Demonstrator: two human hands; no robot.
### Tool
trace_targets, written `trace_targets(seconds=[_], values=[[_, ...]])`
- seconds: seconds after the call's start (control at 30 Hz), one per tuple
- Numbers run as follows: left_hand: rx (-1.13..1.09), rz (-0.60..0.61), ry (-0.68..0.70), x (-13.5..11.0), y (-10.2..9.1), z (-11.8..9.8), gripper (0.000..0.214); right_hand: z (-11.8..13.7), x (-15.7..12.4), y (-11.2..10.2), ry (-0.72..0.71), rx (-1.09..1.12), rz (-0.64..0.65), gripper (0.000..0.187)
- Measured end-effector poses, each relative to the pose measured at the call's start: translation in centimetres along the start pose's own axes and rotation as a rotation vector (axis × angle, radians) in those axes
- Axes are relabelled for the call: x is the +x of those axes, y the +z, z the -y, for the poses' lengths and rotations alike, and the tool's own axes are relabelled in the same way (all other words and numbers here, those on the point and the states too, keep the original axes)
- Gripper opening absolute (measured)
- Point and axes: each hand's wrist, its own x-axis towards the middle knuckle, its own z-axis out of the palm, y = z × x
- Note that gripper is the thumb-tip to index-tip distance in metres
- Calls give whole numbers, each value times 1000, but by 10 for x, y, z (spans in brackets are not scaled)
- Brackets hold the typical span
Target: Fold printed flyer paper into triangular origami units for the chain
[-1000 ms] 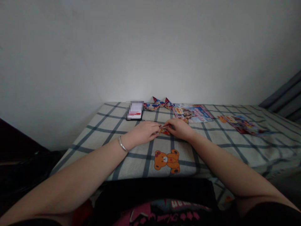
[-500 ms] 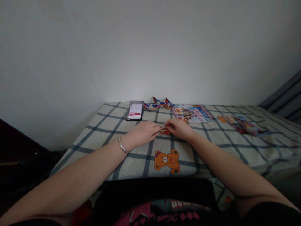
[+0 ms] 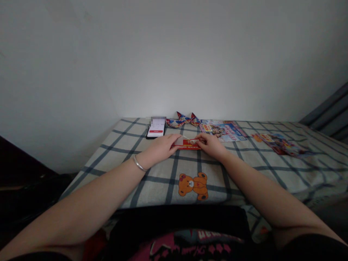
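A red printed paper [image 3: 187, 147], with a pale inner side and a fold along it, lies between my two hands above the checked cloth. My left hand [image 3: 165, 146], with a silver bangle at the wrist, grips its left end between thumb and fingers. At the right end, my right hand [image 3: 210, 144] has its fingertips pinched on the paper's edge. Just beyond my hands sits a folded colourful paper piece [image 3: 183, 120] with two raised points. The exact shape of the fold is partly hidden by my fingers.
A phone [image 3: 156, 128] with a lit screen lies at the back left. Two printed flyers, one near the wall [image 3: 227, 131] and one farther right [image 3: 281, 144], rest on the checked cloth [image 3: 152, 188]. A wall [image 3: 174, 65] rises behind.
My hands have moved slightly apart and a little away from me. More of the red paper shows between them, spread wider than before. The phone, flyers and folded piece have stayed put.
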Motion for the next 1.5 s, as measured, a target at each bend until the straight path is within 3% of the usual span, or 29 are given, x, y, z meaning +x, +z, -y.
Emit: trace_targets(seconds=[0.1, 0.27, 0.33, 0.63, 0.8, 1.1, 1.23, 1.5], values=[[-18, 3, -7, 0, 0, 1, 43, -1, 0, 0, 8, 17, 11, 20], [-55, 29, 32, 1, 0, -2, 82, 0, 1, 1, 4, 50, 15, 21], [-49, 25, 38, 1, 1, -3, 87, -1, 1, 1, -5, 63, 22, 21], [-125, -53, 73, 0, 5, 3, 83, -5, 2, 4, -22, 70, 8, 30], [-183, -92, 59, 1, 4, 6, 71, -5, 1, 4, -17, 48, -3, 25], [-81, -78, 62, 0, 4, 0, 79, -7, 2, 5, -47, 72, -15, 25], [-117, -108, 46, -1, 8, 3, 64, -9, 2, 5, -26, 53, -20, 21], [-16, -29, 7, 2, 6, 10, 23, -10, 3, 1, -11, -76, -1, 16]])
